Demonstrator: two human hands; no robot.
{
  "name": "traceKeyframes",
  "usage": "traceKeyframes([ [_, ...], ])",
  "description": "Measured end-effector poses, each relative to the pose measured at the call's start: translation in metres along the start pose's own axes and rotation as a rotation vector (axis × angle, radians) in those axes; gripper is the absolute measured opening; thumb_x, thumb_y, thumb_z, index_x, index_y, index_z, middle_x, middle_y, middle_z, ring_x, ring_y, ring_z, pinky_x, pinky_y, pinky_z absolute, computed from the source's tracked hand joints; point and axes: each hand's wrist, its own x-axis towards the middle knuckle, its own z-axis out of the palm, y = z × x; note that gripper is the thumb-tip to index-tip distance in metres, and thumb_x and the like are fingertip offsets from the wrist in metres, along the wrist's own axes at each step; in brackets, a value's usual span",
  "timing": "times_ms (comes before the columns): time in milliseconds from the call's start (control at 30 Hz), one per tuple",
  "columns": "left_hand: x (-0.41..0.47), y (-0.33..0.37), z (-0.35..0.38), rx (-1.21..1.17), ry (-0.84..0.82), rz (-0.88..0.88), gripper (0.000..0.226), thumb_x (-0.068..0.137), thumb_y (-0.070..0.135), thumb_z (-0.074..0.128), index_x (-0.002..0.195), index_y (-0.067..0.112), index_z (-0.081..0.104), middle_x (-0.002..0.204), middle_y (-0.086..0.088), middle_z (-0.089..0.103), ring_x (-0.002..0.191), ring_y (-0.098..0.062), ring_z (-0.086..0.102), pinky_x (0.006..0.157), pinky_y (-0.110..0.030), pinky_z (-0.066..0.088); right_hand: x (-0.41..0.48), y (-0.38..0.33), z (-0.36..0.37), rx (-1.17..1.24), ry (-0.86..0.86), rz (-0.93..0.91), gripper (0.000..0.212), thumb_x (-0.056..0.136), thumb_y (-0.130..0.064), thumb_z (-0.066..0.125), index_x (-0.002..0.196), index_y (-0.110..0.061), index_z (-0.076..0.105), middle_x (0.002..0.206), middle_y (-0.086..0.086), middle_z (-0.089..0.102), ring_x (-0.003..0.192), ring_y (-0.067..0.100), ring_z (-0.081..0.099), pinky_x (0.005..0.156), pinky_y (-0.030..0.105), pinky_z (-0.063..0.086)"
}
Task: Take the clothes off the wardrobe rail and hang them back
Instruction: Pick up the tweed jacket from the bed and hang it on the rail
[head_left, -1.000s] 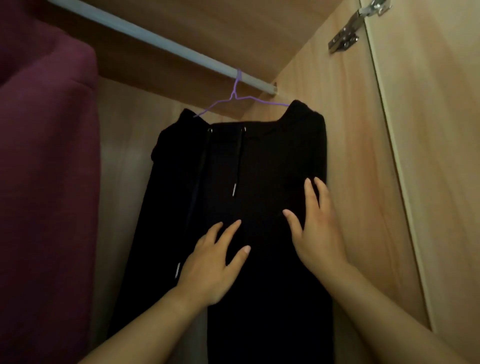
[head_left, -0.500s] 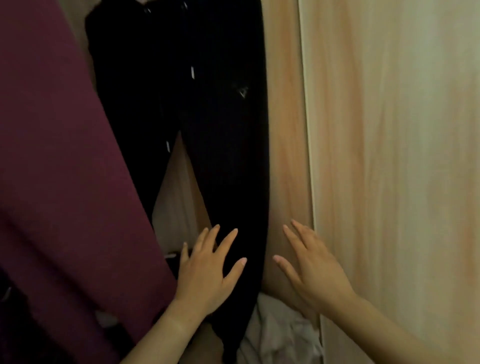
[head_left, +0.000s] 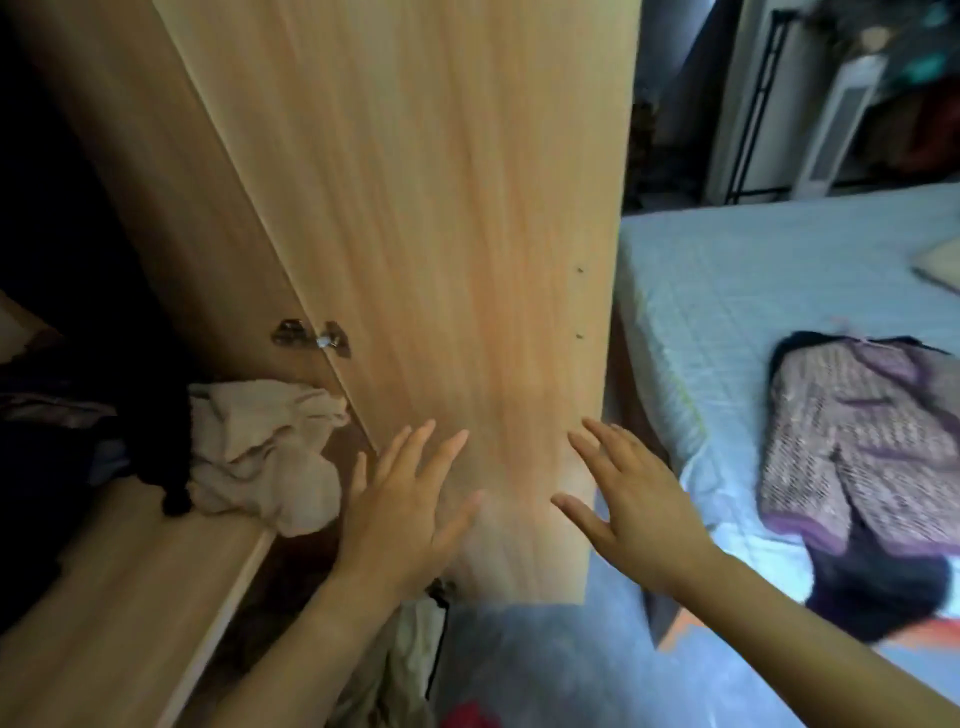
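Both your left hand (head_left: 400, 512) and right hand (head_left: 631, 506) are spread wide and empty before the wardrobe door (head_left: 441, 234). The patterned garment (head_left: 852, 447) lies on the bed (head_left: 727, 270); reaching past, you may hit the door edge.

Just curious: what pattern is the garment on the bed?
Small purple-and-cream print with purple trim; head view.

My view has swung right and down, off the black hoodie and the rail. My left hand (head_left: 400, 512) and right hand (head_left: 636, 506), earlier flat on the hoodie, now hover empty and spread before the open wardrobe door (head_left: 441, 234). The bed (head_left: 753, 270) with a patterned garment (head_left: 852, 447) has come into view.
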Motion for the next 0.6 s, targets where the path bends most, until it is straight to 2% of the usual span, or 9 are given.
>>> traceKeyframes([
  [67, 0.009, 0.04, 0.022, -0.034, -0.06, 0.078, 0.073, 0.081, 0.076, 0.01, 0.144, 0.042, 0.023, 0.154, 0.003, 0.026, 0.143, -0.019, 0.02, 0.112, -0.054, 0.015, -0.034, 0.038, -0.008, -0.002, -0.001, 0.077, 0.07, 0.09, -0.064, 0.029, 0.129, -0.01, 0.051, 0.135, 0.013, 0.051, 0.121, 0.035, 0.05, 0.092, 0.05, 0.048],
  [133, 0.02, 0.086, 0.045, -0.086, -0.085, 0.155, 0.066, 0.084, 0.067, 0.024, 0.14, 0.035, 0.037, 0.147, -0.001, 0.04, 0.136, -0.023, 0.035, 0.107, -0.057, 0.026, -0.068, 0.079, -0.018, -0.015, -0.002, 0.171, 0.071, 0.089, -0.066, 0.026, 0.13, -0.012, 0.051, 0.137, 0.012, 0.05, 0.122, 0.033, 0.05, 0.095, 0.048, 0.046],
  [200, 0.034, 0.137, 0.069, -0.153, -0.095, 0.224, 0.063, 0.084, 0.063, 0.03, 0.134, 0.029, 0.049, 0.138, -0.004, 0.051, 0.126, -0.025, 0.048, 0.101, -0.055, 0.037, -0.101, 0.122, -0.032, -0.027, 0.003, 0.269, 0.072, 0.089, -0.066, 0.026, 0.129, -0.012, 0.052, 0.136, 0.012, 0.05, 0.12, 0.033, 0.051, 0.094, 0.046, 0.047],
  [267, 0.049, 0.193, 0.092, -0.2, -0.119, 0.292, 0.063, 0.083, 0.063, 0.033, 0.132, 0.027, 0.052, 0.135, -0.005, 0.053, 0.122, -0.026, 0.051, 0.098, -0.052, 0.042, -0.132, 0.166, -0.05, -0.035, 0.017, 0.369, 0.069, 0.089, -0.064, 0.03, 0.129, -0.013, 0.052, 0.135, 0.011, 0.051, 0.12, 0.033, 0.051, 0.093, 0.047, 0.047],
  [433, 0.082, 0.348, 0.142, -0.248, -0.167, 0.44, 0.063, 0.084, 0.061, 0.033, 0.132, 0.026, 0.051, 0.135, -0.004, 0.052, 0.124, -0.027, 0.049, 0.098, -0.058, 0.039, -0.2, 0.277, -0.109, -0.097, 0.069, 0.557, 0.068, 0.087, -0.062, 0.034, 0.128, -0.011, 0.052, 0.134, 0.012, 0.051, 0.117, 0.033, 0.052, 0.092, 0.044, 0.048],
  [600, 0.115, 0.489, 0.183, -0.268, -0.246, 0.615, 0.068, 0.084, 0.065, 0.022, 0.139, 0.03, 0.04, 0.145, -0.002, 0.041, 0.134, -0.023, 0.037, 0.105, -0.052, 0.032, -0.253, 0.382, -0.155, -0.157, 0.068, 0.691, 0.066, 0.087, -0.061, 0.033, 0.13, -0.013, 0.051, 0.135, 0.011, 0.05, 0.121, 0.032, 0.049, 0.094, 0.047, 0.047],
])
